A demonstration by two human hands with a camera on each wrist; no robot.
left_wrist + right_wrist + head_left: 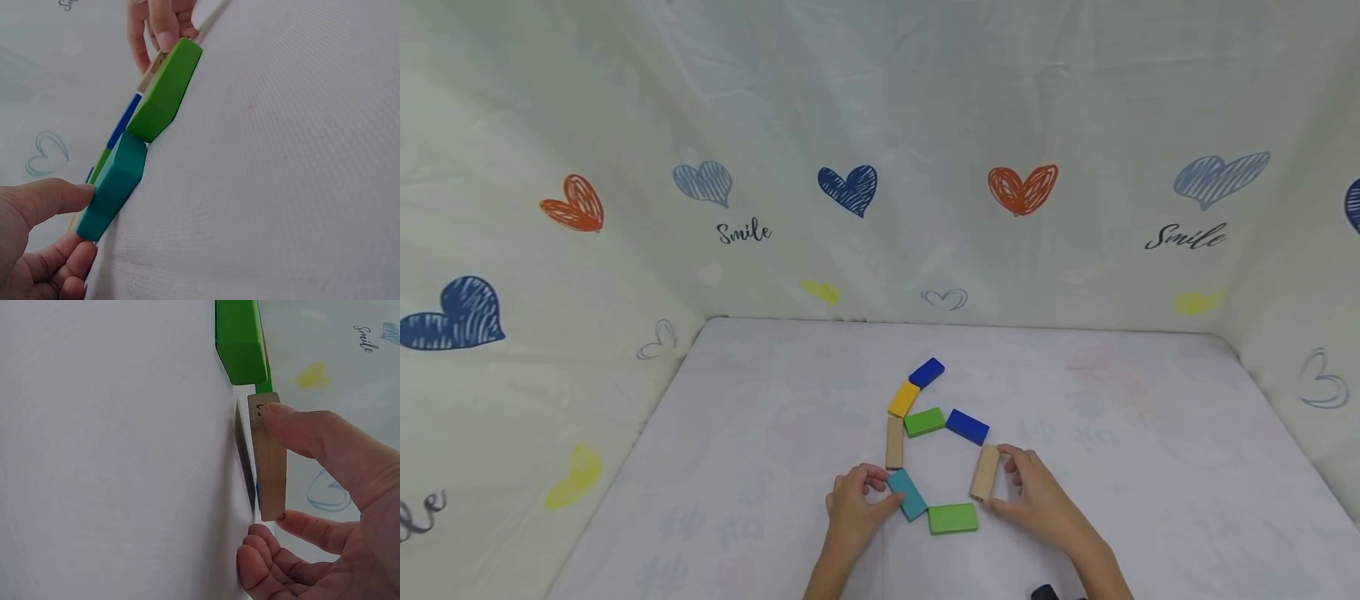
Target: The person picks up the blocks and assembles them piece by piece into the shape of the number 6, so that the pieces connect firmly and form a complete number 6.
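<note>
My left hand (pixel 859 504) holds a teal block (pixel 907 495) between thumb and finger; it lies on the table, its lower end beside a light green block (pixel 952 518). In the left wrist view the thumb presses the side of the teal block (pixel 114 184). Across the ring, my right hand (pixel 1033 497) pinches a plain wooden block (pixel 985 472) at its two ends. A small dark mark shows on the wooden block (pixel 270 456) in the right wrist view, where a gap separates it from the green block (pixel 240 344).
Above lie a second wooden block (pixel 895 443), a green block (pixel 924 422) and a blue block (pixel 967 426). A yellow block (pixel 904 399) and another blue one (pixel 927 372) trail off behind. A black object (pixel 1044 592) shows at the front edge. Heart-printed cloth (pixel 925 100) hangs behind the table.
</note>
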